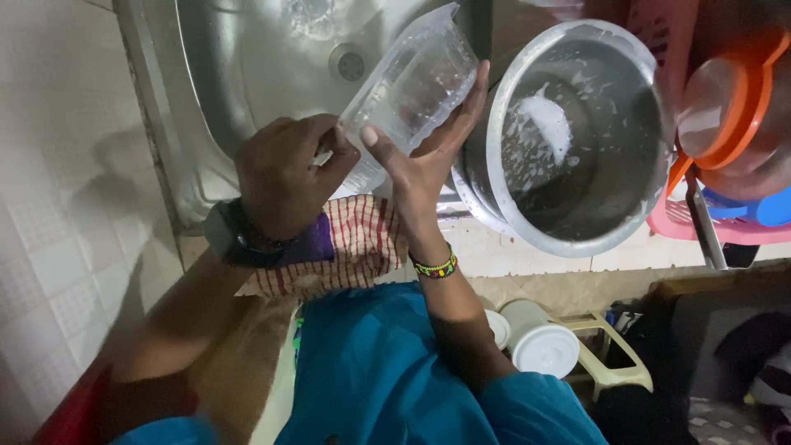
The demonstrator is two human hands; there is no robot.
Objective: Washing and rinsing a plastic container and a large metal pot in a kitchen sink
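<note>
Right now both hands are on a clear plastic container (412,86) held over the steel sink (247,74), w/ the sink drain (352,63) just past the container's upper side. The container is tilted, its open mouth toward the top right and its base toward the left hand (284,177). The left hand is curled round the base end – fingers bent, thumb tucked against the plastic, a closed grip. The right hand (424,156) lies open along the container's lower side: palm up, fingers stretched flat toward the rim, thumb pressed against the wall near the base. So the container is clamped between a closed left hand and a flat, spread right hand; inside it looks wet, w/ droplets or suds on the walls.

Left wrist carries a dark watch (227,235); right wrist a beaded bracelet (437,266) in green, yellow and dark beads.

Just right of the container, touching the back of the right fingers or very near – can't tell which – stands a big metal pot (577,140), tilted so its inside faces the camera, smeared w/ white soap foam. Right of the pot, an orange lid (725,103) sits in a pink rack (692,227).

Below the container, on the sink's front edge, lies a red-and-white striped cloth (354,247). Further below, past the person's teal clothing (379,371), two white lidded tubs (540,342) sit on the floor.
</note>
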